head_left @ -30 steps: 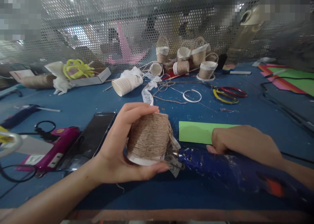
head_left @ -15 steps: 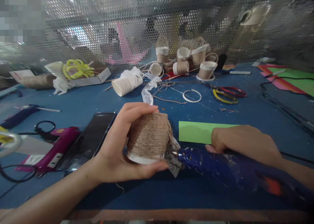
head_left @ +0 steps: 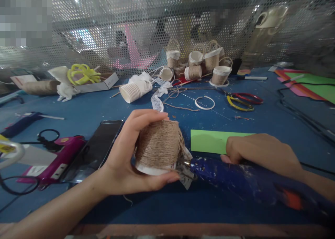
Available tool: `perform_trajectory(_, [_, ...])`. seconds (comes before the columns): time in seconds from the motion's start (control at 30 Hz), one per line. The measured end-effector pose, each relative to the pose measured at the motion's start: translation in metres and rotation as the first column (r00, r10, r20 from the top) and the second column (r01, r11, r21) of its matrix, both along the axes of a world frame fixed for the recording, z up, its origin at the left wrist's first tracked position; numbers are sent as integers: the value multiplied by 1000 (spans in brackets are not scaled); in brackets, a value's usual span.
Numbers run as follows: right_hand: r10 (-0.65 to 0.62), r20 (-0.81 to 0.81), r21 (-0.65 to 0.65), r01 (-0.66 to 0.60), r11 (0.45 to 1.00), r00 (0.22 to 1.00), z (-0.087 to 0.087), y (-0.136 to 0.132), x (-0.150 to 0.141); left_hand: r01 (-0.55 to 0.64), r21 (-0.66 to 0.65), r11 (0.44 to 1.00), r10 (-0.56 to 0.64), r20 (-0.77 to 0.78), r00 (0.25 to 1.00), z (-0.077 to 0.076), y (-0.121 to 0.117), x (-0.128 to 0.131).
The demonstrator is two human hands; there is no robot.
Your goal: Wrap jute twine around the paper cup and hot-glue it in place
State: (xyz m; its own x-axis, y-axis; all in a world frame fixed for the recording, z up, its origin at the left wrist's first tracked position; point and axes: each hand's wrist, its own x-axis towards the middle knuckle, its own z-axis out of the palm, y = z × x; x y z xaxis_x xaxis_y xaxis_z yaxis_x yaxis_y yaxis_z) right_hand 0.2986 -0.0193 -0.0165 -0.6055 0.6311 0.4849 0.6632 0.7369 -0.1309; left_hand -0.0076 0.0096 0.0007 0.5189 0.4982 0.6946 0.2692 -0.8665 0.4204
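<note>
My left hand [head_left: 125,158] is wrapped round a paper cup covered in jute twine [head_left: 158,146], held on its side above the blue table [head_left: 86,110]. A strip of white lace [head_left: 185,162] hangs at the cup's right side. My right hand [head_left: 261,153] grips a blue hot glue gun [head_left: 235,178], its metal nozzle touching the cup's lower right edge by the lace. A green paper strip [head_left: 209,141] lies just behind the gun.
A dark phone [head_left: 96,148] and a pink glue gun [head_left: 57,160] lie to the left. Stacked white cups [head_left: 134,89], lace, loose twine, a white ring [head_left: 205,102] and red and yellow scissors [head_left: 244,101] lie further back. Several finished twine baskets [head_left: 206,62] stand by the mesh wall.
</note>
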Motion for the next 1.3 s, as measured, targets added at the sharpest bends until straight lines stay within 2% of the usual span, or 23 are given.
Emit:
perform_trajectory(0.1, [-65,-10,0,65,998,998,0,-2,-3,-14,9,1000,14,2,1000,1,0,1])
perform_trajectory(0.23, [25,-14,-11,-25,1000,1000,1,-1,-3,-14,17,1000,14,8,1000,1,1,1])
perform_trajectory(0.37, [24,-18,5,-24,1000,1000,1,2,0,-9,18,1000,9,21,1000,0,1,2])
perform_trajectory(0.5, [83,-1,25,-83,996,997,1,5,2,-13,-9,1000,13,44,999,-2,2,3])
perform_trajectory(0.7, [46,-4,34,-45,998,999,1,4,1,4,-18,1000,-3,61,998,-5,2,4])
perform_trajectory(0.87, [101,-16,44,-100,994,995,3,4,0,7,-42,999,-4,67,998,-5,0,5])
perform_trajectory(1.3, [115,-19,24,-114,993,993,3,2,1,-10,-44,999,14,73,997,-3,-1,4])
